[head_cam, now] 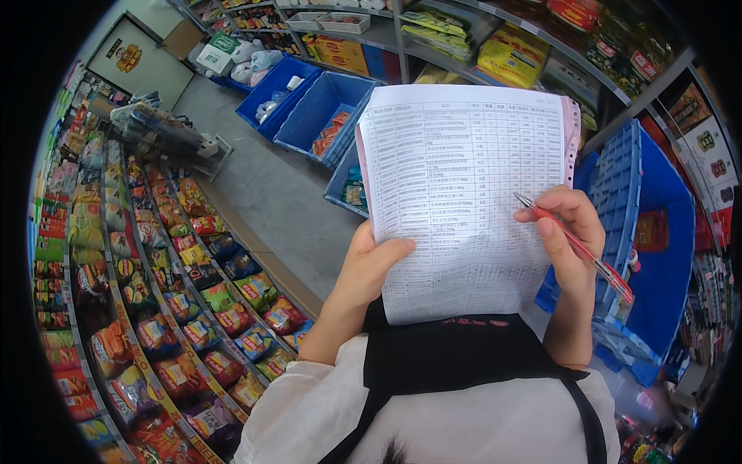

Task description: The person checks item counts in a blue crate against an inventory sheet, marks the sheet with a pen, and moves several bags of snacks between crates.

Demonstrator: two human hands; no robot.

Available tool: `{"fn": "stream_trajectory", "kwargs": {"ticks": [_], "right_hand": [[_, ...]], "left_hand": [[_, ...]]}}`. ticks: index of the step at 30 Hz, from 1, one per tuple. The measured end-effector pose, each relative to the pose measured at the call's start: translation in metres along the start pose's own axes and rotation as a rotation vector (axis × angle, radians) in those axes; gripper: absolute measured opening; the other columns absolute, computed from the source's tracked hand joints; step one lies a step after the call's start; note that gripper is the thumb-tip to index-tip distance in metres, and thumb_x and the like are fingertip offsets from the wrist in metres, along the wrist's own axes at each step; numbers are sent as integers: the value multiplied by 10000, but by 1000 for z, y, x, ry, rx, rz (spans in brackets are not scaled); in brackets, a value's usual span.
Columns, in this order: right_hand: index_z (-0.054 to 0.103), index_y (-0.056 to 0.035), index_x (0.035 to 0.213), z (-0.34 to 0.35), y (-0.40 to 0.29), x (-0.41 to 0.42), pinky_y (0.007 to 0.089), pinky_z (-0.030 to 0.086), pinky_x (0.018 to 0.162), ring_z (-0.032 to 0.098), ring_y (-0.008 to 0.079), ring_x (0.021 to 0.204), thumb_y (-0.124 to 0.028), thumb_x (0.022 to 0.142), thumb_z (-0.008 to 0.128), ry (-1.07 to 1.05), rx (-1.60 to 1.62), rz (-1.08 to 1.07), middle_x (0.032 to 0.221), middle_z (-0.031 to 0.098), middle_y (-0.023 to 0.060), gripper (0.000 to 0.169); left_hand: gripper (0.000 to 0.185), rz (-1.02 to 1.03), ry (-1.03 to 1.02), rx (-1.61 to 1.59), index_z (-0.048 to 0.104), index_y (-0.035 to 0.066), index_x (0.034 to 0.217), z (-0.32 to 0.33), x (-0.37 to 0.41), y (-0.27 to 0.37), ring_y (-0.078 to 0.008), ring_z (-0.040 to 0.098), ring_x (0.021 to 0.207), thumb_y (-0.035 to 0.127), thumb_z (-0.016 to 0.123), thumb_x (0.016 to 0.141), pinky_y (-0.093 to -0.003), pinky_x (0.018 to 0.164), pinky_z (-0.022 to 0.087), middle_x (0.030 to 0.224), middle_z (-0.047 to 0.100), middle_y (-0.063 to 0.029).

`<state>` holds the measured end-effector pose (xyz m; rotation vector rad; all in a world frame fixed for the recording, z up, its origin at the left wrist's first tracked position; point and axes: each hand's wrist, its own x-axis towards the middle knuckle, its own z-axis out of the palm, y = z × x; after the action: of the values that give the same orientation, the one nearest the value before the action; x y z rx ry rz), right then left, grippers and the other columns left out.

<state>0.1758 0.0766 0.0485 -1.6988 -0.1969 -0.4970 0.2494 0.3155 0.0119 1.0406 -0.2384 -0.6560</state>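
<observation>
A stack of printed paper sheets (458, 145) is held up in front of my chest, its page covered by a table of rows and columns. My left hand (379, 255) grips the left edge, thumb on top and fingers hidden behind. Some small red marks show in one column. In my right hand (571, 232) is a red pen (585, 255), pinched between thumb and fingers. Its tip is over the right part of the page; whether it touches cannot be told. Pink sheets (572, 139) with punched holes peek out at the right edge.
Shelves of bagged snacks (179, 325) run along the left. Blue plastic crates (310, 124) stand on the grey floor (261, 203) ahead, one holding red packets (331, 134). A large blue crate (658, 278) is at the right. Metal shelving (400, 40) with packaged goods spans the back.
</observation>
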Motion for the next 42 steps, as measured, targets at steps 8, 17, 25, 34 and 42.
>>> {"fn": "stream_trajectory", "kwargs": {"ticks": [8,17,25,34,42], "right_hand": [[517,15,955,-37,-1,-17,273,470,759,615,172,821,-60,834,570,69,-17,20,847,621,122,152],[530,15,948,-97,-16,-45,269,464,753,602,160,821,-78,829,588,100,-112,10,850,620,108,162],[519,18,965,-144,-18,-74,273,469,763,606,163,839,-74,843,574,126,-36,67,869,618,115,163],[503,13,974,-188,-20,-107,269,475,765,608,158,837,-66,853,562,140,-29,55,864,619,120,156],[504,13,973,-213,-24,-122,270,472,767,607,158,839,-55,849,559,142,-5,51,866,619,115,151]], "left_hand": [[452,-22,-61,1,422,-71,1219,34,16,-15,-210,539,1030,3,478,776,-326,881,427,1151,542,-153],[433,-58,-123,-2,435,-63,1213,88,31,-43,-209,535,1044,21,501,793,-325,893,422,1164,538,-150],[524,-105,-232,106,391,-52,1256,135,22,-71,-192,492,1101,7,558,763,-325,931,385,1202,514,-132],[544,-107,-264,23,372,-56,1272,172,12,-106,-200,487,1115,14,566,768,-331,945,373,1218,503,-135],[453,-71,-189,68,424,-42,1235,205,8,-120,-190,521,1072,22,558,808,-321,909,411,1181,536,-134]]}}
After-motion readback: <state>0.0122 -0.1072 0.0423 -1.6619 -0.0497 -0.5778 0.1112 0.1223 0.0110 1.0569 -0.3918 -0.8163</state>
